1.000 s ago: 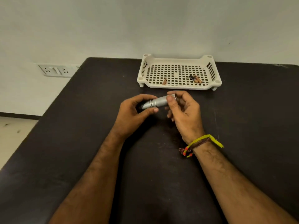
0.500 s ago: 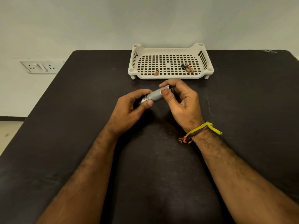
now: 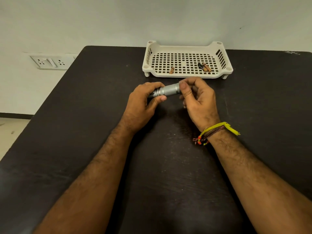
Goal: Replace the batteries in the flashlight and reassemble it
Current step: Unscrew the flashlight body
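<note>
A small silver flashlight [image 3: 168, 90] lies level between both hands above the black table [image 3: 84, 115]. My left hand [image 3: 143, 102] grips its head end, which is mostly hidden by the fingers. My right hand [image 3: 197, 97] pinches the tail end with thumb and fingertips, covering that end. Behind the hands stands a cream perforated tray [image 3: 185, 46]. One battery [image 3: 171, 70] lies at its front left, and two batteries [image 3: 204, 67] lie side by side at its right.
A white wall runs behind the table, with a socket plate [image 3: 49, 62] low at the left. The table's left edge slopes toward the floor at the lower left. A yellow thread band [image 3: 214, 132] circles my right wrist.
The flashlight has gone from tilted to nearly level. My right hand's fingers have shifted around its tail end. The left hand has kept its grip on the head.
</note>
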